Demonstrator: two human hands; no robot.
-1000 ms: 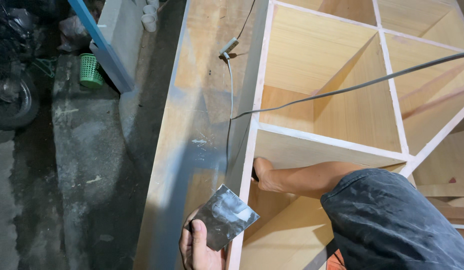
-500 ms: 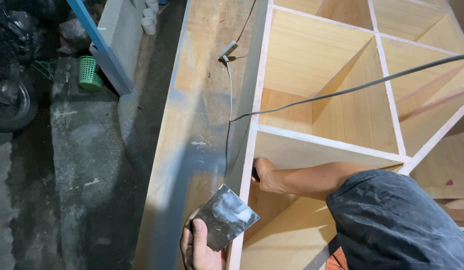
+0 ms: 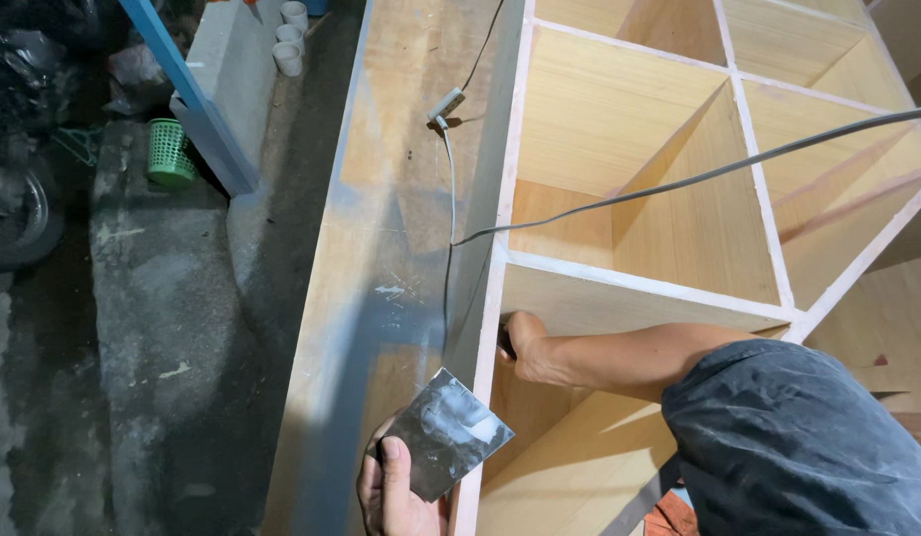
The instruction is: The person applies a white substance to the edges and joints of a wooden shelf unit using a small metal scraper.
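My left hand [image 3: 391, 491] is at the bottom middle, thumb on top of a square grey metal plate [image 3: 446, 432] smeared with pale filler. It holds the plate level beside the white front edge [image 3: 488, 337] of a large wooden cabinet lying on its back. My right hand [image 3: 528, 349] reaches from the right, dark sleeve behind it, into a compartment. Its fingers are closed on a small dark tool handle [image 3: 503, 346] pressed against the inside of that white edge. The tool's working end is hidden.
A grey cable [image 3: 679, 181] crosses the open compartments to an inline switch [image 3: 447, 103] on the cabinet's side panel [image 3: 391, 228]. On the concrete floor to the left are a green basket [image 3: 170, 152], white cups [image 3: 287, 45], a blue bar [image 3: 178, 84] and a tyre [image 3: 19, 213].
The view has drifted slightly down and right. Both hands stay almost where they were, the left still holding the plate, the right still at the cabinet's inner edge.
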